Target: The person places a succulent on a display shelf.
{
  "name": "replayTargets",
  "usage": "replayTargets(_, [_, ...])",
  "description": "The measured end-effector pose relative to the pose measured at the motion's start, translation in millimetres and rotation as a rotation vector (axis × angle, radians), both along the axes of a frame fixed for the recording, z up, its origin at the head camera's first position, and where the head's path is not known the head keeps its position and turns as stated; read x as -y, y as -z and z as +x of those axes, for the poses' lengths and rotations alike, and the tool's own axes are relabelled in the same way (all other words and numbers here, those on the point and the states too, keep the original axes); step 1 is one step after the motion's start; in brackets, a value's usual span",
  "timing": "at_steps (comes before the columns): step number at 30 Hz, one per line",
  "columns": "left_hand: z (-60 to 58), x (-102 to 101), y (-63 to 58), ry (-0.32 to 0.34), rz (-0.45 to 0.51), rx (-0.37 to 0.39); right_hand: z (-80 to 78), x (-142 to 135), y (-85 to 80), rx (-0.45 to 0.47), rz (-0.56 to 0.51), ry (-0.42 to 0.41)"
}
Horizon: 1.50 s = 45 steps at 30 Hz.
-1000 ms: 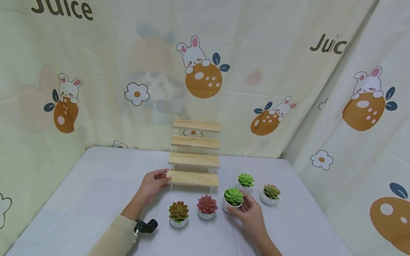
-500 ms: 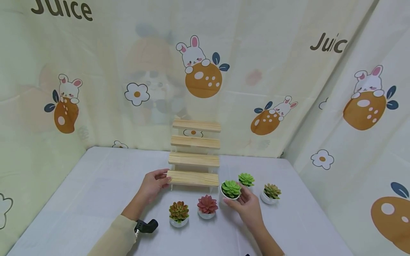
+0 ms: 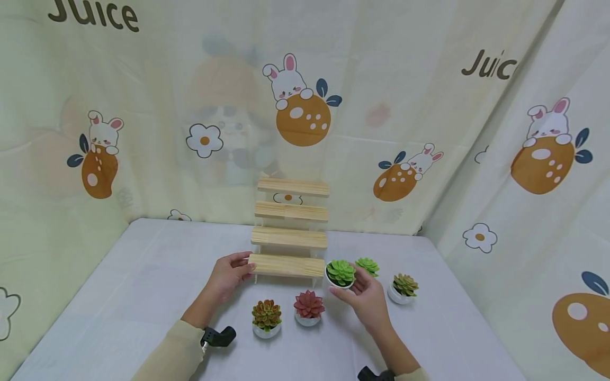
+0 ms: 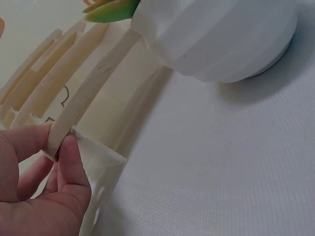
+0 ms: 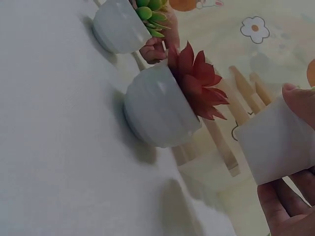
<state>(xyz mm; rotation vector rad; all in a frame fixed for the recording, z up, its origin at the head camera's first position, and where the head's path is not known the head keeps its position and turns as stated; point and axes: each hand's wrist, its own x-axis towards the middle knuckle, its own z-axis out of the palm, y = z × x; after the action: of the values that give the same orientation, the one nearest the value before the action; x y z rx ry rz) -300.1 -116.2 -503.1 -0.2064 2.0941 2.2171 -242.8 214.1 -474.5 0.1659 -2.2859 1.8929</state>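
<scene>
A stepped wooden stand [image 3: 290,233] with several slats rises at the table's far middle. My left hand [image 3: 227,275] pinches the left end of its lowest slat [image 4: 83,101] between thumb and fingers. My right hand [image 3: 364,296] holds a bright green succulent in a white pot [image 3: 340,274] lifted just off the table, beside the right end of the lowest slat; the pot's white wall [image 5: 275,140] shows in the right wrist view. A red succulent [image 3: 308,307] and a brown-green succulent [image 3: 266,318] stand in front of the stand.
Two more potted succulents stand to the right: a light green one [image 3: 368,265] partly behind my right hand and an olive one [image 3: 403,288]. The grey table [image 3: 119,296] is closed in by printed curtains [image 3: 429,106] at the back and sides.
My right hand has lifted the bright green succulent off the table and carried it up and left toward the right end of the lowest slat. The left hand has not moved.
</scene>
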Motion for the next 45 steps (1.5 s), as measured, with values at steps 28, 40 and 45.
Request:
replayTargets(28, [-1.4,-1.2,0.8,-0.011,0.007,0.004,-31.4,22.5,-51.8,-0.066,0.086,-0.103])
replayTargets(40, [-0.8,-1.2,1.1,-0.01,-0.01,0.011,-46.8,35.3,-67.8,-0.059,0.047,-0.143])
replayTargets(45, [0.6,-1.1,-0.7,-0.012,-0.013,0.007,-58.1,39.9,-70.6,-0.069,0.042,-0.156])
